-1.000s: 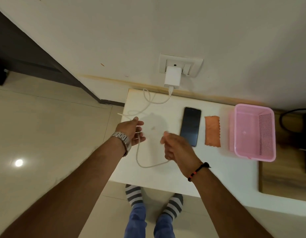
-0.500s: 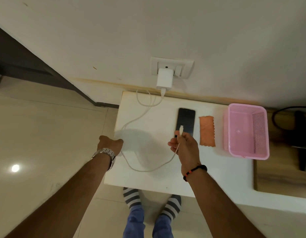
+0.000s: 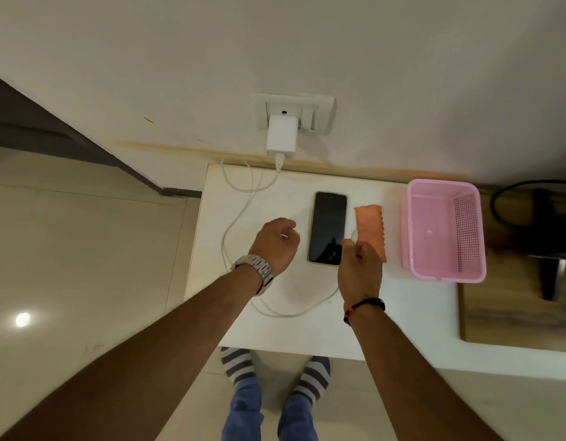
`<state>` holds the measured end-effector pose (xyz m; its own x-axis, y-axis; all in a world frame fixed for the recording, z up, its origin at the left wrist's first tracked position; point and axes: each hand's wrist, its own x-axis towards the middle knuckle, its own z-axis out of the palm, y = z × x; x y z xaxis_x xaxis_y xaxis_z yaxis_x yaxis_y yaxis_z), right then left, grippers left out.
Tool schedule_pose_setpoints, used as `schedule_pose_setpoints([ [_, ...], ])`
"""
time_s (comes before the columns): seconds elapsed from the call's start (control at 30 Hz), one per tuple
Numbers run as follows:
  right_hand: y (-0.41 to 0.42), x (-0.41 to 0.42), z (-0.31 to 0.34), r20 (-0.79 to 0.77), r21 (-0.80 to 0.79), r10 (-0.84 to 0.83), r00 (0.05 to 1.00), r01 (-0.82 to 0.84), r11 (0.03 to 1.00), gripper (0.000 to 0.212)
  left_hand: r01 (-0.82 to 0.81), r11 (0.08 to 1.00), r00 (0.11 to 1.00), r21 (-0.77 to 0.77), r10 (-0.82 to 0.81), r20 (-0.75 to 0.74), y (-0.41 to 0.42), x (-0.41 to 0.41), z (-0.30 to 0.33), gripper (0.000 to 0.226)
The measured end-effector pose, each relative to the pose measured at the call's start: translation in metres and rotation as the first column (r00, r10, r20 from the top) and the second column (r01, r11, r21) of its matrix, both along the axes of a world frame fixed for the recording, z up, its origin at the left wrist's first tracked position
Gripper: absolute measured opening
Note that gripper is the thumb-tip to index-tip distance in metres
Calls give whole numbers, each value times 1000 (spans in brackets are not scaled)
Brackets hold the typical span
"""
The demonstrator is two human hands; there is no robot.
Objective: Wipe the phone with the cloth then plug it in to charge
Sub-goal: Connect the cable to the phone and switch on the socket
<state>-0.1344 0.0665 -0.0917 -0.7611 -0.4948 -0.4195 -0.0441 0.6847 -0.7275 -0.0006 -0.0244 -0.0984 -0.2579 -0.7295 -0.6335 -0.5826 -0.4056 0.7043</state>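
Observation:
A black phone (image 3: 328, 226) lies face up on the white table (image 3: 402, 313), screen dark. An orange cloth (image 3: 370, 227) lies flat just to its right. My right hand (image 3: 359, 268) hovers over the phone's lower right corner, pinching the plug end of the white charging cable (image 3: 234, 230), whose tip points up between the phone and the cloth. The cable loops across the table back to a white charger (image 3: 281, 136) in the wall socket (image 3: 323, 113). My left hand (image 3: 276, 245) is curled with nothing seen in it, just left of the phone.
A pink plastic basket (image 3: 415, 243) stands empty at the right of the cloth. A wooden surface (image 3: 513, 313) with a dark cable and object lies further right. The wall runs along the table's far edge. My striped-socked feet (image 3: 275, 370) stand at the near edge.
My right hand has carried the cable plug to the right, past the phone's lower edge. My left hand has moved from the table's left edge to beside the phone.

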Motion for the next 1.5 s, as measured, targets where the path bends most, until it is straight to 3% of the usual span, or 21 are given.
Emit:
schedule_pose_setpoints([
  [0.17,-6,-22,-15,108,83,-36,993,28,996,44,-53,987,999,150,52,7,-3,-33,-23,10],
  [0.33,-10,-24,-17,199,69,-15,980,2,998,41,-137,976,990,171,131,49,-1,-49,-30,15],
  [0.53,-11,-23,-10,213,60,-27,977,15,998,30,-31,980,993,195,9,115,0,-56,-20,45],
  [0.67,-8,-19,4,351,9,-43,935,43,999,21,-22,966,997,259,4,72,0,-53,-13,39],
  [0.8,-5,-17,28,366,-4,-50,929,55,998,16,-193,894,971,405,234,-53,-4,-45,-2,39],
  [0.9,3,-10,50,371,-38,-68,926,89,995,14,-371,733,844,571,522,-123,-4,-38,13,30],
  [1.0,13,3,70,416,-78,33,909,0,997,17,-423,610,729,670,668,-148,-7,-30,26,26],
  [1.17,13,20,89,364,-110,213,907,-185,977,24,-467,583,676,665,720,-155,-6,-23,44,35],
  [1.5,0,28,98,418,-100,255,872,-235,967,24,-527,566,640,634,755,-143,-1,-18,49,35],
])
